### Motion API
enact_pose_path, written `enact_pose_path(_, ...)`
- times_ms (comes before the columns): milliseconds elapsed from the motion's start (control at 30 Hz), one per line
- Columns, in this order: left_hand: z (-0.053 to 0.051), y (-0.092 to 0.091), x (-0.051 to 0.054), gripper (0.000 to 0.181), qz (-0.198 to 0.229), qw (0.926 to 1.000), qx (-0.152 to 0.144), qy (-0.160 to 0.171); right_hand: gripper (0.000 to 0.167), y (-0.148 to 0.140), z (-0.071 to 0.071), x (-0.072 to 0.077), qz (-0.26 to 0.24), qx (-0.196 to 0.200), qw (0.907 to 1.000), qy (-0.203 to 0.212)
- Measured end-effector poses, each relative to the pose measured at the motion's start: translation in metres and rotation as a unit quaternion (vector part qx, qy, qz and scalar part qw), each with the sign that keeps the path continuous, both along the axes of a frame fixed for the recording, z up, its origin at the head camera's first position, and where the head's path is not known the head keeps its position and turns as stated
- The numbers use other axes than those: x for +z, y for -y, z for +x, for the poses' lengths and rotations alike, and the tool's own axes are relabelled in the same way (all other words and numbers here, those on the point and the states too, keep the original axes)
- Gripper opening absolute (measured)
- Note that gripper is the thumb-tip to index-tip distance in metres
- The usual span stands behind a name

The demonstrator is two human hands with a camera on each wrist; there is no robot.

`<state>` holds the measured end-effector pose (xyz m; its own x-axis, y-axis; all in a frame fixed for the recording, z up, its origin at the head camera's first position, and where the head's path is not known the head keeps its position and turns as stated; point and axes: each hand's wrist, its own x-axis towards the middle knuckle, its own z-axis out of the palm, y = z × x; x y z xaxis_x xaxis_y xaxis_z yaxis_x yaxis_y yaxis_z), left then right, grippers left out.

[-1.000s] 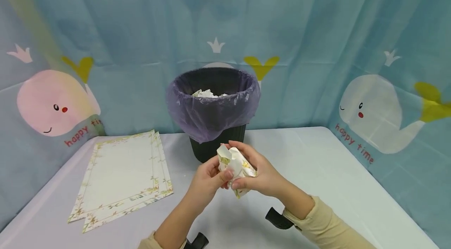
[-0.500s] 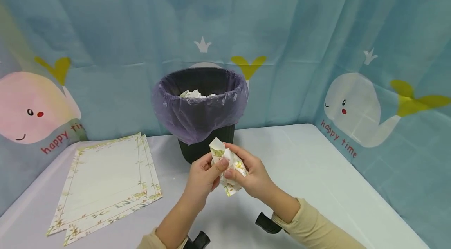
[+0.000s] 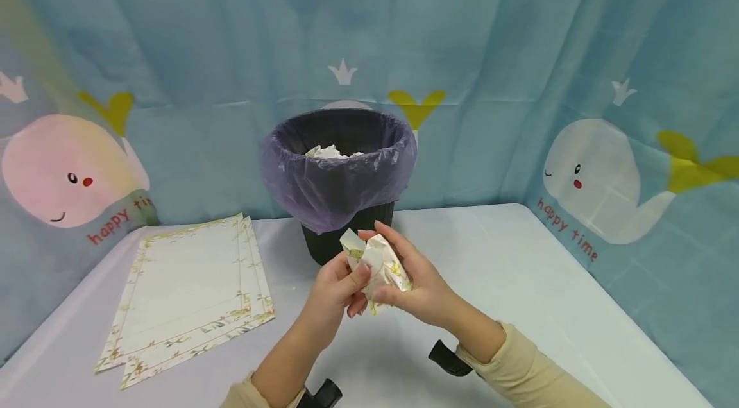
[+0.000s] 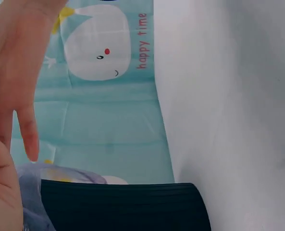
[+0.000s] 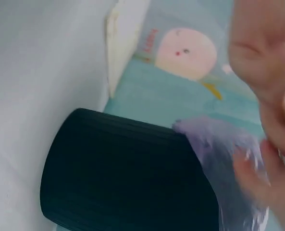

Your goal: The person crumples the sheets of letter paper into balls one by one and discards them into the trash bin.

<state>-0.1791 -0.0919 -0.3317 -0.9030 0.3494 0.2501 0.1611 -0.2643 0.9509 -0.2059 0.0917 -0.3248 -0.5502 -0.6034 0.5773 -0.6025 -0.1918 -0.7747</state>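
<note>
Above the table, both hands hold a crumpled sheet of paper (image 3: 379, 263), white with a yellow-green floral border. My left hand (image 3: 331, 297) pinches its left side, thumb on the near face. My right hand (image 3: 428, 285) is cupped around the right side, thumb in front and fingers at the far edge. In the left wrist view, some fingers of the right hand (image 4: 18, 67) are extended. Just beyond the hands stands a black trash bin (image 3: 319, 242) with a purple bag (image 3: 340, 193) folded over its rim. White crumpled paper (image 3: 328, 152) shows inside it.
Several flat sheets (image 3: 179, 292) with floral borders overlap on the left of the white table (image 3: 491, 267). A blue curtain (image 3: 485, 42) with printed whales hangs behind and at both sides. A black strap mount (image 3: 449, 358) sits at each wrist.
My head view swung right, then partly back. The paper has been turned and squeezed between the hands. The right-hand fingers now spread a little wider around it.
</note>
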Motion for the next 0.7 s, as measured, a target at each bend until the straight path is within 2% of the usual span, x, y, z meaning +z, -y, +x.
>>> enact_pose_path(100, 0.000, 0.005, -0.001, 0.044, 0.007, 0.9995, -0.024, 0.019, 0.085, -0.013, -0.005, 0.002, 0.016, 0.107, 0.9940, 0.016)
enact_pose_path(167, -0.001, 0.007, -0.001, 0.048, 0.008, 0.9987, -0.042, 0.027, 0.086, -0.020, -0.010, 0.003, 0.029, 0.144, 0.9889, 0.022)
enact_pose_path(200, -0.001, 0.008, -0.002, 0.049, 0.007, 0.9982, -0.052, 0.031, 0.085, -0.023, -0.012, 0.003, 0.037, 0.150, 0.9877, 0.023)
enact_pose_path(333, -0.002, 0.008, -0.004, 0.051, 0.002, 0.9968, -0.070, 0.039, 0.088, -0.027, -0.014, 0.005, 0.071, 0.121, 0.9899, 0.021)
enact_pose_path(433, -0.003, 0.007, -0.006, 0.053, -0.003, 0.9971, -0.064, 0.041, 0.087, -0.025, -0.015, 0.005, 0.084, 0.097, 0.9915, 0.019)
enact_pose_path(567, -0.005, 0.004, -0.007, 0.055, -0.013, 0.9979, -0.048, 0.040, 0.080, -0.021, -0.018, 0.000, 0.075, 0.091, 0.9930, 0.012)
enact_pose_path(633, -0.005, 0.001, -0.008, 0.051, -0.028, 0.9978, -0.044, 0.042, 0.072, -0.019, -0.017, -0.003, 0.054, 0.068, 0.9962, -0.004)
enact_pose_path(700, -0.005, -0.002, -0.008, 0.045, -0.041, 0.9977, -0.037, 0.039, 0.062, -0.017, -0.014, -0.004, 0.043, 0.027, 0.9983, -0.030)
